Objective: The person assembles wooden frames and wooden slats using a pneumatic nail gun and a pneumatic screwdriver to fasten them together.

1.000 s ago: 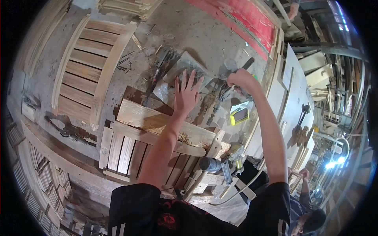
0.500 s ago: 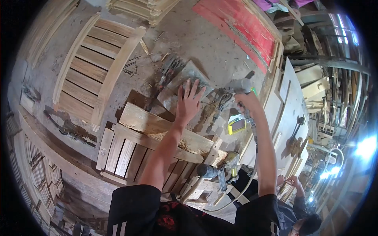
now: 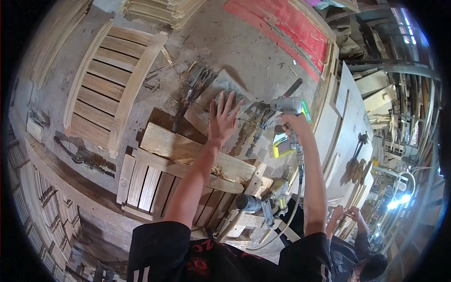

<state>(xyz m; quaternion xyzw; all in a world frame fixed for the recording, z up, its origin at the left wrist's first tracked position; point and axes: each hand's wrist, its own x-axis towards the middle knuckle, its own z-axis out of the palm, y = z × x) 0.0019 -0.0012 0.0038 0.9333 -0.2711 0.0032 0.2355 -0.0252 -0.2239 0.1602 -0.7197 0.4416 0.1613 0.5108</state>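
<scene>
My left hand (image 3: 223, 120) lies with its fingers spread over a worn grey slab (image 3: 201, 111) beyond the wooden frame. Wrapped round the grip of a grey pistol-grip air tool (image 3: 286, 104) are the fingers of my right hand (image 3: 295, 126). An air hose (image 3: 297, 207) runs down from that tool's grip past my forearm. Between my hands lies a dark metal clamp (image 3: 256, 134), and just below the right hand is a yellow-edged box (image 3: 282, 146). More clamps (image 3: 195, 89) rest left of the slab. A thick wooden beam (image 3: 188, 149) stretches beneath my left forearm.
A slatted wooden panel (image 3: 110, 80) lies at the left, near scattered nails (image 3: 151, 80). Another air tool (image 3: 268, 199) sits close in front of me. At the far right of the work area are a red board (image 3: 300, 35) and pale panels (image 3: 345, 117). A co-worker (image 3: 350, 254) is at lower right.
My left hand has shifted slightly left, still spread over the slab. The air tool in my right hand has turned a little and moved slightly down. The co-worker's hands show more fully.
</scene>
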